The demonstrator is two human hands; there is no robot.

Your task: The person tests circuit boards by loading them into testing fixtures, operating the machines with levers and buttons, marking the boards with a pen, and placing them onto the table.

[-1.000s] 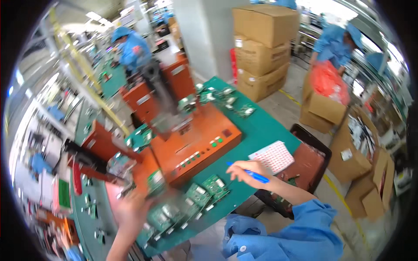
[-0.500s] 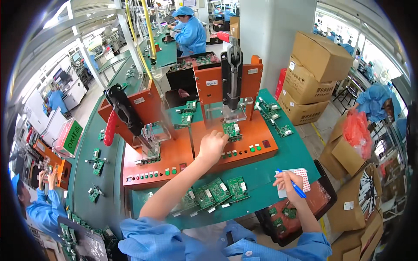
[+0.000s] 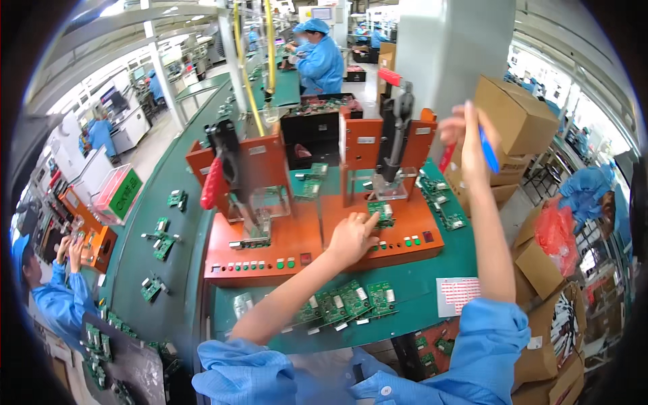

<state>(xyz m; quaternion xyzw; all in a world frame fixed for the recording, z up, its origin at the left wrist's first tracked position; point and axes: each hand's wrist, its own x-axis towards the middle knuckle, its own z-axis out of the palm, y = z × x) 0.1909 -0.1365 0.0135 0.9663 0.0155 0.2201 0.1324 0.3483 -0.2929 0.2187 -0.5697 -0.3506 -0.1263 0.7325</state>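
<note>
My left hand [image 3: 354,237] reaches over the right orange test fixture [image 3: 398,246], its fingers spread and fingertips at the left edge of a green circuit board [image 3: 382,214]. That board sits at the front of the fixture's clear plate, below a toggle clamp [image 3: 397,131] with a red handle. My right hand [image 3: 470,138] is raised beside that clamp, holding a blue pen [image 3: 489,150]. Another orange fixture [image 3: 263,260] stands to the left, with a red-handled clamp [image 3: 212,185] of its own and a board under its clear plate.
Several circuit boards [image 3: 347,300] lie along the front of the green bench, with a sheet of red-and-white labels [image 3: 459,295] at right. More boards [image 3: 160,239] lie on the left strip. Cardboard boxes [image 3: 516,115] stack at right. A co-worker [image 3: 61,290] works at far left.
My right hand has risen from the label sheet to beside the right clamp, pen still held. My left hand stays by the board, its fingers now more spread. The view has shifted.
</note>
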